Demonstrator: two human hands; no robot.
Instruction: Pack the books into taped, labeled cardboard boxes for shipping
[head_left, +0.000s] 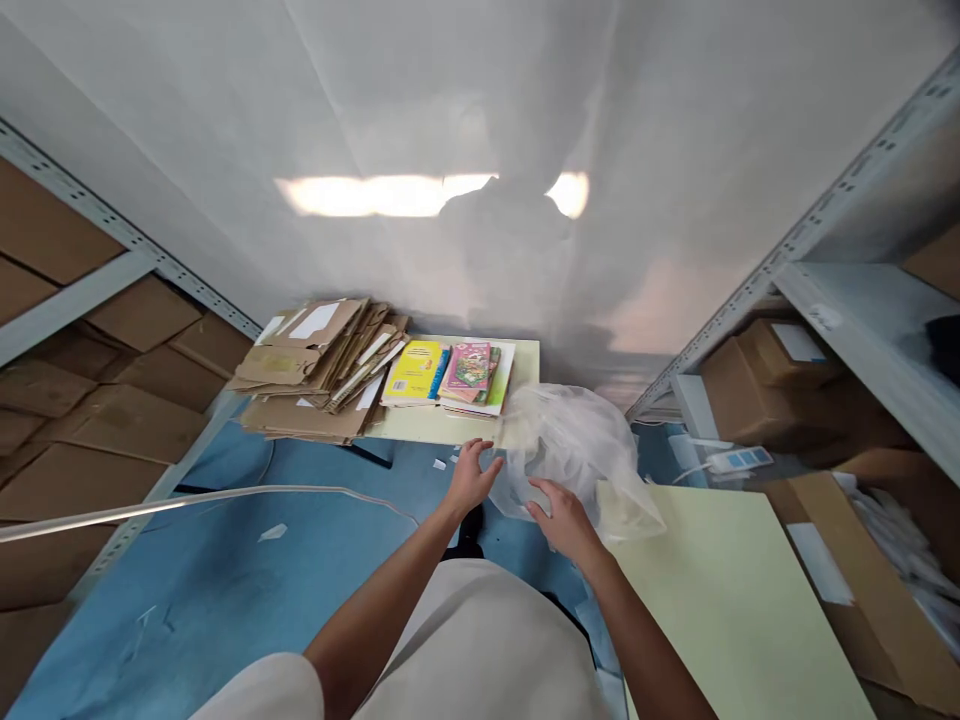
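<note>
A large translucent plastic bag [577, 440] lies bunched between the two tables, part of it draped over the corner of the right one. My left hand [471, 478] is at the bag's left edge with its fingers apart and nothing visible in them. In front of the bag, my right hand [564, 518] reaches in with fingers spread; whether it touches the film I cannot tell. Beyond my left hand, a yellow book [414, 372] and a pink book [469, 370] rest in piles on the far table [529, 360].
Flattened cardboard boxes [315, 360] are stacked at the far table's left. A pale green table [712, 590] stands at my right. Shelves with brown boxes [120, 420] flank both sides. A power strip [739, 460] sits on the right shelf, and a white cable [225, 495] crosses the left side.
</note>
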